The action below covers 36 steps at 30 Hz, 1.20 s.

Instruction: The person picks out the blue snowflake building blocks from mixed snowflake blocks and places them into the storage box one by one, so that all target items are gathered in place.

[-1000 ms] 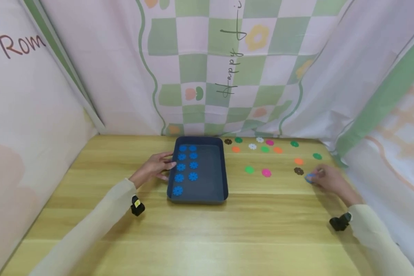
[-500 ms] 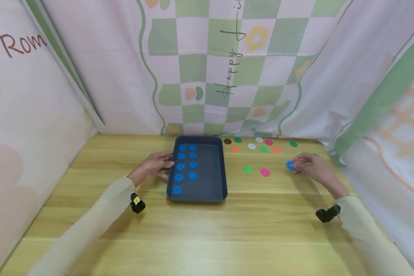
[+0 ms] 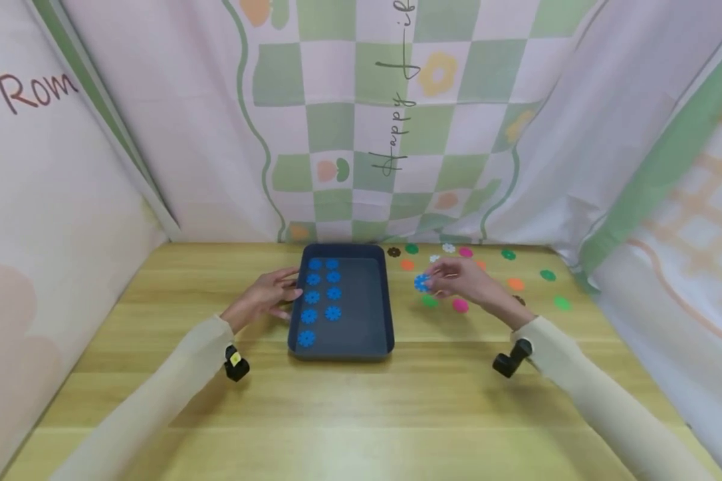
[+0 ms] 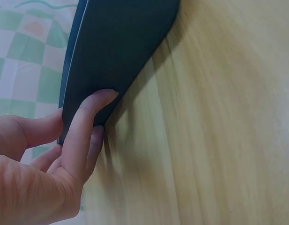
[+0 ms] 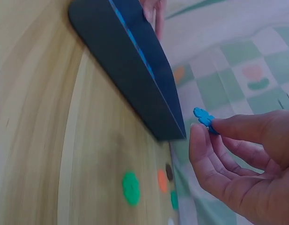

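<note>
A dark baking tray (image 3: 366,337) sits on the table, with several blue flower-shaped discs (image 3: 333,293) in two columns along its left side. At the tray's left wall my left hand (image 3: 268,294) holds the edge. In the left wrist view, the thumb is at the rim and curved fingers (image 4: 81,126) press the outer wall. Right of the tray, above the table, my right hand (image 3: 466,280) pinches another blue flower-shaped disc (image 3: 421,282) between thumb and fingertips. The right wrist view shows this disc (image 5: 205,119) tilted between the fingertips.
Loose flower-shaped discs lie right of the tray: pink (image 3: 460,305), orange (image 3: 515,284), green (image 3: 547,275), brown (image 3: 394,252) and white. My right hand partly covers some. A patterned curtain (image 3: 391,127) hangs behind the table's back edge.
My right hand has lifted the blue disc from the far right of the table and carried it left, close to the tray. My left hand has stayed at the tray's edge.
</note>
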Each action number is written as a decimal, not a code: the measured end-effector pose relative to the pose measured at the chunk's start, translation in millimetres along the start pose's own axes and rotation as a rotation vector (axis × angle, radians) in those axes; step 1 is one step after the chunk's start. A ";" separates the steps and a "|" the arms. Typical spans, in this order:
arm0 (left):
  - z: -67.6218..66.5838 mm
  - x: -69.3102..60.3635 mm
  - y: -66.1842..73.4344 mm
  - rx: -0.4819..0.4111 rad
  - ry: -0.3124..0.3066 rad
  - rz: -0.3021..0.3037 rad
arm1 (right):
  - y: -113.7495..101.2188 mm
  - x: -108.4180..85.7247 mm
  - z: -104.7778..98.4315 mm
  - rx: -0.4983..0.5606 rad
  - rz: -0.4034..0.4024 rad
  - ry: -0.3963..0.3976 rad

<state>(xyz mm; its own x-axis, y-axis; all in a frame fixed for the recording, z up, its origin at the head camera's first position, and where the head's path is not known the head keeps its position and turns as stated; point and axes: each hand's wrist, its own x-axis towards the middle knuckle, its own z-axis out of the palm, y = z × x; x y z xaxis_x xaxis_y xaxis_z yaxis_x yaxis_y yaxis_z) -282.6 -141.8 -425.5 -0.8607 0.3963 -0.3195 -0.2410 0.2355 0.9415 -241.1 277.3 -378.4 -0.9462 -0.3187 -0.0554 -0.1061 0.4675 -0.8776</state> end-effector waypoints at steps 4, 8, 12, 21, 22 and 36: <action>0.4 0.0 -0.9 -0.006 0.011 -0.008 | -12.2 20.3 20.8 0.046 0.034 -0.071; 1.1 0.6 -0.9 -0.008 0.019 -0.011 | -21.7 35.6 38.0 0.079 0.053 -0.136; 2.3 0.5 -0.9 -0.013 0.023 -0.017 | -29.0 47.0 56.9 0.090 0.056 -0.191; 0.9 1.2 -2.6 -0.017 0.037 -0.028 | -46.9 63.4 99.1 0.043 0.050 -0.369; 1.0 0.9 -2.7 -0.018 0.037 -0.026 | -48.9 64.7 102.6 0.028 0.037 -0.382; 1.1 -2.2 2.1 -0.010 0.038 -0.022 | -57.6 71.1 145.5 -0.244 -0.084 -0.465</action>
<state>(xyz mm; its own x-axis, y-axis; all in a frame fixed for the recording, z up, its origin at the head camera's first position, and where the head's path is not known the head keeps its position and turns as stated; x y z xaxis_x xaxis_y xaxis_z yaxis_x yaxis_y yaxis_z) -280.7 -141.2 -422.8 -0.8715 0.3569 -0.3364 -0.2648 0.2350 0.9352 -257.8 107.8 -401.1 -0.7018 -0.6694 -0.2435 -0.2962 0.5851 -0.7549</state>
